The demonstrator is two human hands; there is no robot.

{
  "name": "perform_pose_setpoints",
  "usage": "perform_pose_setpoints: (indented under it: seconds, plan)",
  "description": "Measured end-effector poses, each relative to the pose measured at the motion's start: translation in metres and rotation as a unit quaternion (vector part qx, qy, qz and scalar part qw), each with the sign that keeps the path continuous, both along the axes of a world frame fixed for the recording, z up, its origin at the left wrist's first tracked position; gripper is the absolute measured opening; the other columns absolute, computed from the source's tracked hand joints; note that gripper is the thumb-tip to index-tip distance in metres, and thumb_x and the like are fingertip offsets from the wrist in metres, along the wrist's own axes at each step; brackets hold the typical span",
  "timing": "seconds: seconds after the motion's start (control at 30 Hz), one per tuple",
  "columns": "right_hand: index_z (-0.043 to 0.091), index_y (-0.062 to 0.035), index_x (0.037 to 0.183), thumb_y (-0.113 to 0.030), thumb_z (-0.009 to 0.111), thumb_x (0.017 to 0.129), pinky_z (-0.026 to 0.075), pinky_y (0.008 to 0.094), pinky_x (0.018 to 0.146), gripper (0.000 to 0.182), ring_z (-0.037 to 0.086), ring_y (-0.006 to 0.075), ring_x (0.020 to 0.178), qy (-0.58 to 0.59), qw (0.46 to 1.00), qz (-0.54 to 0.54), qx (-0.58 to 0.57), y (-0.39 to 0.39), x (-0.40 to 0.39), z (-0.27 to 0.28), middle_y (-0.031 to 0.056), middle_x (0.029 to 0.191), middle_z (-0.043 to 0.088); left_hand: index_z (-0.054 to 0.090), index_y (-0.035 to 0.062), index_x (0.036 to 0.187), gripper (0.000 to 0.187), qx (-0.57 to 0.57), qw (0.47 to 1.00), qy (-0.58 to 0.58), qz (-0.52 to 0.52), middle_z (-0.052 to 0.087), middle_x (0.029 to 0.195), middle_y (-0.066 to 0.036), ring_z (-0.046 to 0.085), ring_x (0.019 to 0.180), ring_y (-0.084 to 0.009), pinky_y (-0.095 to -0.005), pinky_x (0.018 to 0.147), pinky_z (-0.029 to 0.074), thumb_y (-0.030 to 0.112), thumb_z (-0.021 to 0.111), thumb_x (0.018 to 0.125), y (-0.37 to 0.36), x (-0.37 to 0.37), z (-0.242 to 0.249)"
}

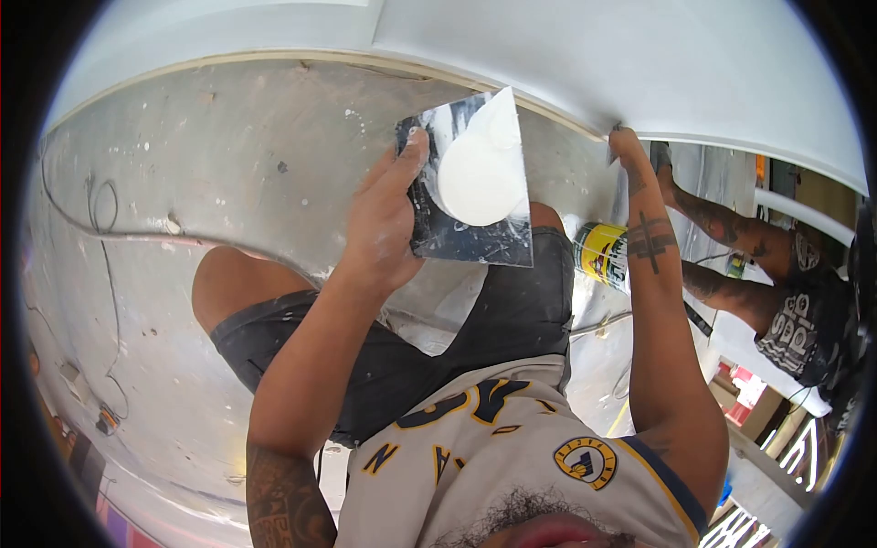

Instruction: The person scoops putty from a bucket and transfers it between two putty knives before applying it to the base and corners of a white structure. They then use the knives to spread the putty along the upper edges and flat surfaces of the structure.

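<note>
At the far left, a cable [137, 237] runs loosely across the floor [265, 119]; open floor extends from it to the left hand [388, 205]. The left hand grips the left edge of a dark flat board [448, 236], thumb on the upper face, other fingers mostly hidden beneath. The board is held over the floor, ahead of the torso and between the knees; its longer axis points roughly from the body toward the wall [548, 55]. A white compound [484, 178] covers the middle of the board and tapers to the far right corner. That corner overlaps the wall-foot strip [228, 58] in view; contact cannot be determined. The board's right edge is free and faces the right hand [626, 146], with floor showing in the gap. Right of the right knee [546, 217] is a yellow bucket [600, 253], partly hidden by the right forearm. The right hand is beyond it, at the wall foot, fingers closed on a small flat tool [613, 157] whose handle is concealed. Relative to this tool, the compound lies left and slightly nearer the body. Farther right, a second person's legs [731, 228] limit the room on that side.
</note>
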State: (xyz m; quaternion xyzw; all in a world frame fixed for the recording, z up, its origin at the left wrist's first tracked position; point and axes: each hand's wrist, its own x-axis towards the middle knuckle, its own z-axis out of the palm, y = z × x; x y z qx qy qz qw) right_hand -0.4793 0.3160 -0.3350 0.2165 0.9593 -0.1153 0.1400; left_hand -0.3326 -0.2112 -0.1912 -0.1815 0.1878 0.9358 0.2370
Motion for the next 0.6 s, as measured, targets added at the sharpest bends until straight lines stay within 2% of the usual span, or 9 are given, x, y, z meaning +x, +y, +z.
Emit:
perform_pose_setpoints:
  seconds: [0.43,0.47,0.5,0.53,0.57,0.6]
  plan:
    - [0.066,0.0105,0.084,-0.01,0.056,0.073,0.053,0.0438,0.078,0.025,0.068,0.0443,0.092,-0.096,0.96,0.25,0.076,-0.032,-0.005,0.029,0.0316,0.091,0.068,0.05,0.0022,0.135,0.043,-0.022,0.998,0.015,0.065,0.065,0.118,-0.008,0.068,0.102,-0.0188,-0.0353,0.083,0.059,0.033,0.049,0.105,-0.013,-0.002,0.001]
    - [0.066,0.0074,0.079,-0.01,0.059,0.071,0.054,0.0434,0.076,0.02,0.068,0.0437,0.088,-0.064,0.992,0.108,-0.02,-0.07,-0.003,0.04,0.0288,0.09,0.068,0.05,0.0022,0.135,0.043,-0.02,0.997,0.014,0.067,0.065,0.118,-0.008,0.068,0.102,-0.0188,-0.0353,0.083,0.059,0.033,0.049,0.105,-0.016,-0.004,0.0]
    - [0.067,0.0043,0.073,-0.009,0.063,0.069,0.055,0.043,0.074,0.015,0.067,0.0431,0.084,-0.029,0.992,-0.037,-0.116,-0.078,-0.006,0.038,0.026,0.088,0.068,0.05,0.0022,0.134,0.042,-0.028,0.997,0.006,0.07,0.065,0.117,-0.008,0.068,0.102,-0.0191,-0.0356,0.082,0.06,0.033,0.049,0.105,-0.02,-0.006,-0.001]
    - [0.067,0.0043,0.073,-0.009,0.063,0.069,0.055,0.043,0.074,0.015,0.067,0.0431,0.084,-0.029,0.992,-0.037,-0.114,-0.074,-0.015,0.026,0.026,0.088,0.068,0.051,0.0022,0.133,0.041,-0.036,0.997,-0.002,0.072,0.065,0.117,-0.008,0.068,0.101,-0.0194,-0.0358,0.081,0.06,0.033,0.049,0.105,-0.022,-0.008,-0.003]
    - [0.066,0.004,0.071,-0.009,0.064,0.07,0.054,0.0417,0.071,0.013,0.067,0.0393,0.079,-0.009,0.969,0.242,-0.041,-0.043,-0.033,-0.008,0.024,0.083,0.067,0.051,0.0022,0.133,0.041,-0.033,0.997,-0.002,0.072,0.065,0.117,-0.008,0.068,0.101,-0.0194,-0.0358,0.081,0.06,0.033,0.049,0.105,-0.024,-0.009,-0.006]
    - [0.065,0.0037,0.07,-0.009,0.066,0.07,0.054,0.0405,0.068,0.013,0.067,0.0354,0.073,0.01,0.865,0.501,0.035,-0.032,-0.042,-0.021,0.0219,0.078,0.066,0.052,0.0026,0.131,0.039,-0.036,0.997,-0.012,0.071,0.065,0.116,-0.008,0.068,0.101,-0.0196,-0.0358,0.081,0.06,0.031,0.048,0.105,-0.026,-0.011,-0.009]
